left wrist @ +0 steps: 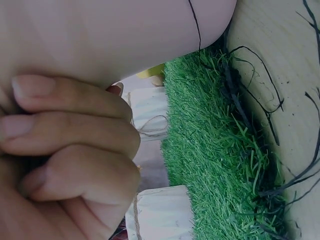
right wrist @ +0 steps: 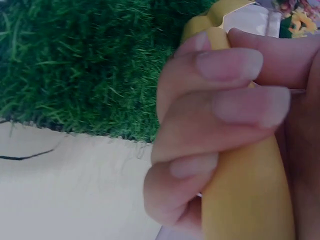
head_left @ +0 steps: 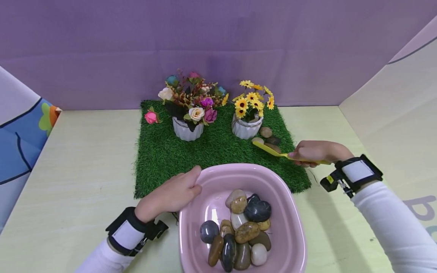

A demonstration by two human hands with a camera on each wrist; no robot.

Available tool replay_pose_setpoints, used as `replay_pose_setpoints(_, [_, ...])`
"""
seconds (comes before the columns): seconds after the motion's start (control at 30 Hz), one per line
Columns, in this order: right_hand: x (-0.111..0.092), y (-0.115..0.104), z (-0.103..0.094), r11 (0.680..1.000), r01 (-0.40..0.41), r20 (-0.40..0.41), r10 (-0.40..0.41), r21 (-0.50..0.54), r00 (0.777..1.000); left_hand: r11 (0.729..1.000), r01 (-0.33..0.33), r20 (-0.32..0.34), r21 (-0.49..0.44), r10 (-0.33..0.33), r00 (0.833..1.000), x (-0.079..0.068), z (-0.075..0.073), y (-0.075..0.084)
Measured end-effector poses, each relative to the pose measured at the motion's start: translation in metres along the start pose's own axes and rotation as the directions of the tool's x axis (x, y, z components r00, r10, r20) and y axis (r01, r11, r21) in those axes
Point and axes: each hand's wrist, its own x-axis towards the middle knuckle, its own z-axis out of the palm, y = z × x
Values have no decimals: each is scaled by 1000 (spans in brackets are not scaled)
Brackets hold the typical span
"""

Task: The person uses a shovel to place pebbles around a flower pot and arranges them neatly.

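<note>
My left hand (head_left: 177, 189) grips the upper left rim of a pink basin (head_left: 185, 235), its fingers curled against the outer wall in the left wrist view. Inside the basin lie several smooth stones (head_left: 247, 232), dark, brown and pale. The fingers of my right hand (head_left: 315, 150) are wrapped round the handle of a yellow shovel (head_left: 269, 149), also close up in the right wrist view. The shovel's blade is beside a few stones (head_left: 266, 132) on the green artificial turf (head_left: 215, 151), partly covering one. Whether any stone rests on the blade, I cannot tell.
A white pot of mixed artificial flowers (head_left: 187, 129) and a white pot of yellow flowers (head_left: 246, 127) stand on the turf. A loose pink flower (head_left: 151, 116) lies at its left edge. Behind the pale table (head_left: 95, 159) rises a purple backdrop (head_left: 205, 34).
</note>
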Motion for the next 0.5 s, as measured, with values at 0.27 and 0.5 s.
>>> replay_pose_setpoints(0.27, [-4, -1, -1, 999, -11, 41, 9, 38, 999, 1000, 0, -1, -1, 0, 1000, 0, 0, 0])
replay_pose_setpoints(0.5, [-7, 1, -3, 997, -9, 64, 4, 71, 998, 1000, 1, 0, -5, -1, 1000, 0, 0, 1])
